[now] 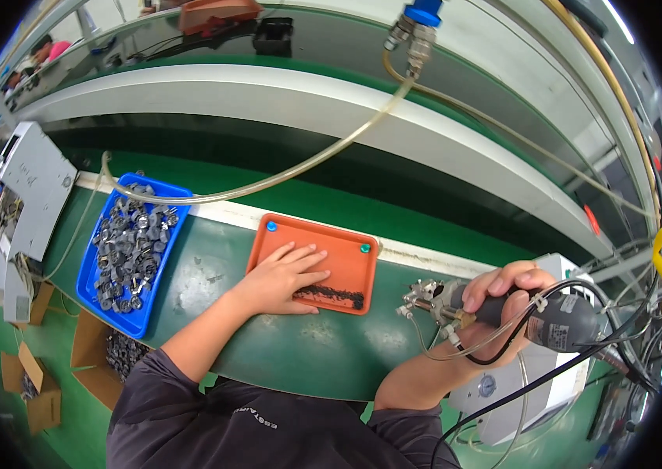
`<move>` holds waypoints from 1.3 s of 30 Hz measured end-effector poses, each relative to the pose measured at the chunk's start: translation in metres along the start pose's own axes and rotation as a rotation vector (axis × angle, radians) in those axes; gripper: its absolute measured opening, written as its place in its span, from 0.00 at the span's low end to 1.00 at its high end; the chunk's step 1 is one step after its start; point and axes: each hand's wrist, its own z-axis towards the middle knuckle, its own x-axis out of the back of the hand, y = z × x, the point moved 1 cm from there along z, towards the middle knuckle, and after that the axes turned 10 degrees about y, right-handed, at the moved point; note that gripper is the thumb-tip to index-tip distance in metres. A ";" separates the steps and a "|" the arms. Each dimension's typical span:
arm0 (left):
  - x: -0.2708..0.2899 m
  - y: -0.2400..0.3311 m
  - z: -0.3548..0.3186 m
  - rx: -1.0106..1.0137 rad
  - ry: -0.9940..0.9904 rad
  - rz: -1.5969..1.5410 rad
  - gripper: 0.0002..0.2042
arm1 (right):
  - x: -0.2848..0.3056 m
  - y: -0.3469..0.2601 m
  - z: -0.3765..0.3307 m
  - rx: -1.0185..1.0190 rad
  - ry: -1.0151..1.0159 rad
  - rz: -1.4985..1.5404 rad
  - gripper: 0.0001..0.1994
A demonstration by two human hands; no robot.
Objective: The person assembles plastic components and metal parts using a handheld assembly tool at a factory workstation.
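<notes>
- Grey cylindrical tool (568,322) gripped by curled right hand (509,298), at bench's right end; long axis roughly left-right, metal nose aimed left, slightly up.
- Left hand (284,283) laid open, fingers spread, over orange tray (350,262), beside small black parts (339,296); anything under palm can't be told.
- Tray's long axis: left-right, right end nearer wearer.

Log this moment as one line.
left hand: spread over orange tray, by small black parts | right hand: gripping dark tool | blue bin: holds grey parts
</notes>
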 end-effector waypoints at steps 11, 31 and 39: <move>-0.003 0.002 -0.003 -0.002 0.022 0.049 0.35 | 0.001 0.002 -0.001 0.078 -0.105 -0.010 0.13; 0.014 0.011 0.001 0.266 0.143 -0.045 0.28 | 0.011 -0.003 0.005 0.049 -0.215 0.015 0.12; 0.028 0.013 0.004 0.225 -0.007 -0.123 0.29 | 0.031 -0.002 0.013 -0.102 -0.260 0.293 0.12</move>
